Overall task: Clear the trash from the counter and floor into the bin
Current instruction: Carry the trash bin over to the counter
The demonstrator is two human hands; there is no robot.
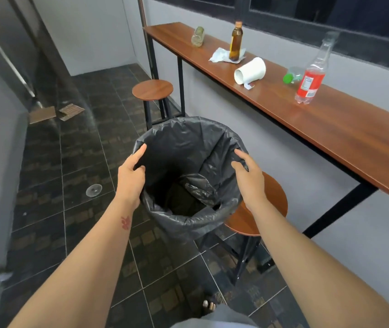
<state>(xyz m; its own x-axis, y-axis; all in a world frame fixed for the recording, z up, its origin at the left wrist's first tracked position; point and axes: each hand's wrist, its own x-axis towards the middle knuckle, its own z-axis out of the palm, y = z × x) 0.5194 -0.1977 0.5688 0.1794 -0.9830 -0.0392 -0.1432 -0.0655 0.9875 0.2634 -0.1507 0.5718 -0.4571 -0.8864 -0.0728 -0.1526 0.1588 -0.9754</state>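
Gripping the rim of the crinkly black-bagged round bin: left hand and right hand, one each side. Round wooden stool under right hand; tipped white paper cup on glossy wooden counter beyond.

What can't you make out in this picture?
All in the head view:
Bottom of the bin: dark, under folds of the liner; contents unclear.
The red-label bottle: print too small to read.
The near stool: largely behind the bin.
The flat pieces on the floor: blurred; material unclear.
The window: cut off by the top edge.
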